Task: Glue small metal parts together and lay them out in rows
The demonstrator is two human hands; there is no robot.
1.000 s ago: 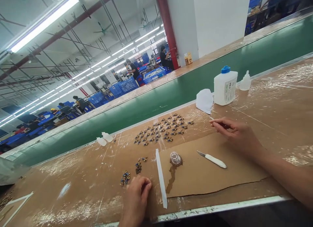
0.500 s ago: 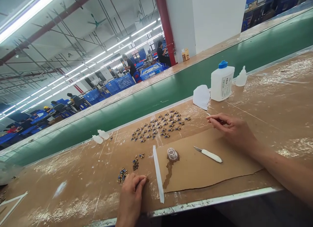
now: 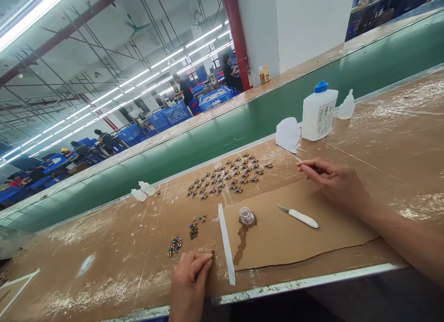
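My left hand [image 3: 190,273] rests low on the bench, thumb and forefinger pinched on a small dark piece [image 3: 212,253] too small to identify. Beside it lie a little heap of blue-and-gold metal parts [image 3: 175,245] and a cluster of dark brown bits [image 3: 194,232]. Over the far edge of the cardboard sheet [image 3: 277,245], my right hand [image 3: 329,176] is closed on a thin pale stick [image 3: 299,159], its tip pointing to a folded white paper [image 3: 287,133]. A small clear cup [image 3: 247,216] and a white-handled knife [image 3: 302,218] lie on the cardboard.
Many more blue-and-gold parts [image 3: 227,176] are spread in rows beyond the cardboard. A blue-capped white bottle [image 3: 319,113] and a small dropper bottle [image 3: 347,105] stand at the right. Two small bottles [image 3: 147,188] lie left, near the green conveyor belt [image 3: 194,151]. People work in the background.
The whole view has shifted slightly. The dark piece shows more plainly beyond my left fingertips. My right hand keeps its pinch on the stick, in nearly the same place.
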